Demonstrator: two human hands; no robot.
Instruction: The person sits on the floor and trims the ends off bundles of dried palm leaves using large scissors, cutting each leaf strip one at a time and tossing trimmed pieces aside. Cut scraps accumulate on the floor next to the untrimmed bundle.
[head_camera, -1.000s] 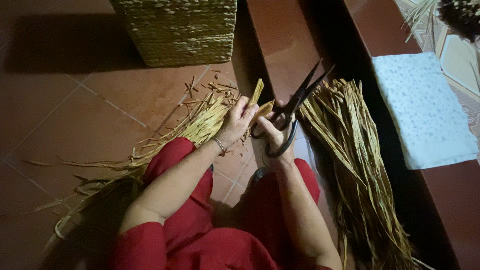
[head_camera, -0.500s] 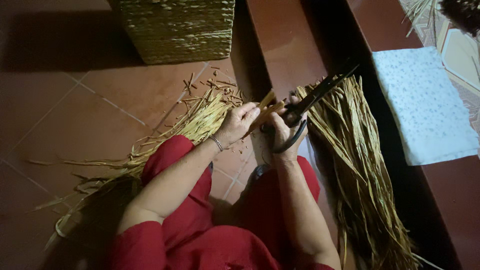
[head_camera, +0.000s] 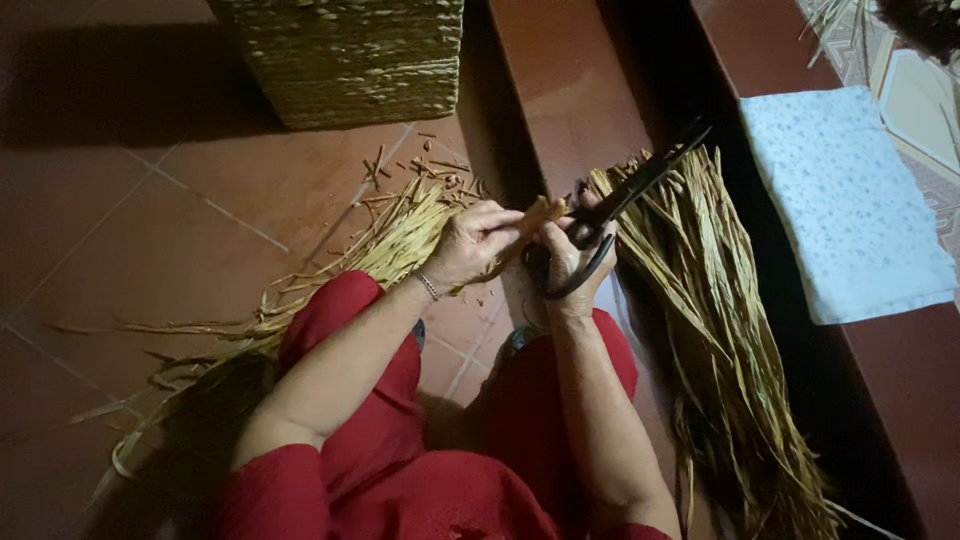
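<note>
The left hand (head_camera: 470, 243) is pinching a reed (head_camera: 535, 215) while the right hand (head_camera: 566, 255) is gripping closed scissors (head_camera: 625, 200) touching its tip.

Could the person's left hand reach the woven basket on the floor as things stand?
Probably yes. The left hand holds a straw strip, but only tiled floor and loose straw scraps lie between it and the woven basket; it would need to lean forward.

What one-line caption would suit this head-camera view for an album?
Seated on red tiles, left hand holds a dried reed strip while right hand grips black scissors.
</note>
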